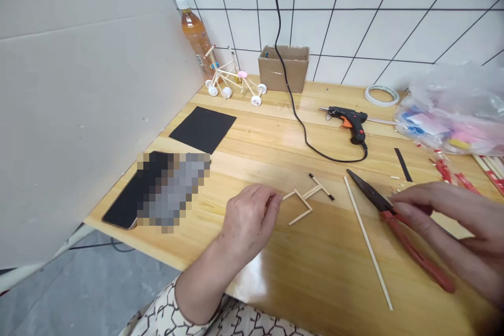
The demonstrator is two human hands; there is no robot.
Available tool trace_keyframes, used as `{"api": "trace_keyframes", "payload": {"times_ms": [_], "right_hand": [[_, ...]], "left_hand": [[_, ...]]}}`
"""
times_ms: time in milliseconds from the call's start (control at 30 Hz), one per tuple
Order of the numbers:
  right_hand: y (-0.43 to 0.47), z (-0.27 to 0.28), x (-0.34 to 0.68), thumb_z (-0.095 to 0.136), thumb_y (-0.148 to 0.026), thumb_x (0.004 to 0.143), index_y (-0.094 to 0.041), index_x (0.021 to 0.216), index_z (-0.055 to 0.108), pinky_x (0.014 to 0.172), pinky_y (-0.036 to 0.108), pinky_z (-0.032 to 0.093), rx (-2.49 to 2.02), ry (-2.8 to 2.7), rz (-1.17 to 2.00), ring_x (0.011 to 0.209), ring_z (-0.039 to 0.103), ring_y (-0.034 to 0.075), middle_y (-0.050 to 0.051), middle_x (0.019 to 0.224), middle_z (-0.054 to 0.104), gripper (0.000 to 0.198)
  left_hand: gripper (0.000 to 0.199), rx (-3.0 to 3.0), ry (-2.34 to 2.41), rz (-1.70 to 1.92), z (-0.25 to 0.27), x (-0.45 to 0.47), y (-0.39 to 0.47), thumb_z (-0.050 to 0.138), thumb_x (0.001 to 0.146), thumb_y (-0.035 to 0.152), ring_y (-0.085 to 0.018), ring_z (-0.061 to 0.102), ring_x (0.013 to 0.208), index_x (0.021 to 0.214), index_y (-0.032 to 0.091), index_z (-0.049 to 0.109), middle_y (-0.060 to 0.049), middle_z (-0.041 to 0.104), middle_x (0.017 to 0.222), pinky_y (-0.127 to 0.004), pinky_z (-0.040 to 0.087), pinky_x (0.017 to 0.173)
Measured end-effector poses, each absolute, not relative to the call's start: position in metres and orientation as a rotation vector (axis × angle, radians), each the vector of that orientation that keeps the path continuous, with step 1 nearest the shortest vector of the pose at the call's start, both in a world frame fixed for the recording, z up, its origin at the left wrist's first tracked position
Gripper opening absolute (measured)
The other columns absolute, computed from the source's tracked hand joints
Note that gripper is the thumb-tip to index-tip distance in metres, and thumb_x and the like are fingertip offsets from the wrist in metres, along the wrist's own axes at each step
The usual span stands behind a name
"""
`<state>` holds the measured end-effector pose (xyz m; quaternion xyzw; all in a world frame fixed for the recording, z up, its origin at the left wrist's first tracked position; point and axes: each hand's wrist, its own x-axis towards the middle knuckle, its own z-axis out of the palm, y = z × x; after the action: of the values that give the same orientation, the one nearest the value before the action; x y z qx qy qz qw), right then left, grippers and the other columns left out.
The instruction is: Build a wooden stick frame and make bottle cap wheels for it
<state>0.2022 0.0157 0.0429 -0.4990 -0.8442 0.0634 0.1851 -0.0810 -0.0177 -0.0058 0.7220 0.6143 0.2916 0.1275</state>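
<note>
My left hand (250, 215) is closed, thumb and forefinger pinching one end of a small frame of wooden sticks (305, 200). This frame has a three-sided part and a crossbar with black tips, and it lies low at the tabletop. My right hand (457, 231) has thumb and forefinger closed at the joint of red-handled pliers (394, 220). The pliers' dark jaws point up and left, and part of the handles is hidden under the hand. A long plain stick (368, 241) lies between the frame and the pliers.
Behind stand a glue gun (348, 118) with its black cord, a cardboard box (284, 71), a drink bottle (195, 34) and stick models on wheels (232, 79). Tape (381, 95) and plastic bags (452, 110) lie right. A black square (202, 128) and a phone (132, 194) lie left.
</note>
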Motion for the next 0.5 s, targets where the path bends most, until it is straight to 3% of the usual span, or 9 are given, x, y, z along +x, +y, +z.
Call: {"api": "trace_keyframes", "payload": {"times_ms": [167,300,400,500], "right_hand": [[0.048,0.054,0.211,0.038,-0.062,0.083,-0.028,0.079,0.061,0.047,0.033,0.045,-1.623,-2.307,-0.008,0.055,0.060,0.019,0.004,0.073,0.068,0.041],[0.075,0.058,0.206,0.031,-0.069,0.081,-0.025,0.073,0.062,0.040,0.029,0.040,-1.591,-2.363,0.004,0.045,0.057,0.016,0.004,0.060,0.066,0.054],[0.092,0.053,0.203,0.035,-0.067,0.080,-0.022,0.069,0.063,0.037,0.026,0.037,-1.640,-2.373,0.038,0.041,0.055,0.015,0.004,0.051,0.062,0.054],[0.098,0.049,0.198,0.044,-0.053,0.083,-0.020,0.070,0.064,0.040,0.025,0.037,-1.706,-2.388,0.075,0.042,0.053,0.013,0.002,0.051,0.062,0.041]], "left_hand": [[0.020,2.099,1.822,0.838,-0.006,-0.084,-0.019,0.044,0.089,0.022,-0.015,0.060,0.071,0.079,0.017,0.061,-0.003,0.065,0.075,-0.025,0.046,0.065],[0.023,2.080,1.886,0.852,-0.006,-0.090,-0.017,0.043,0.089,0.024,-0.014,0.059,0.067,0.077,0.017,0.061,-0.003,0.064,0.072,-0.024,0.044,0.061],[0.023,2.073,1.882,0.805,-0.005,-0.092,-0.016,0.042,0.089,0.024,-0.015,0.059,0.067,0.077,0.017,0.061,-0.003,0.065,0.072,-0.024,0.044,0.061],[0.023,2.063,1.881,0.752,-0.006,-0.093,-0.016,0.042,0.088,0.023,-0.015,0.060,0.069,0.078,0.017,0.062,-0.003,0.065,0.073,-0.025,0.044,0.063]]}}
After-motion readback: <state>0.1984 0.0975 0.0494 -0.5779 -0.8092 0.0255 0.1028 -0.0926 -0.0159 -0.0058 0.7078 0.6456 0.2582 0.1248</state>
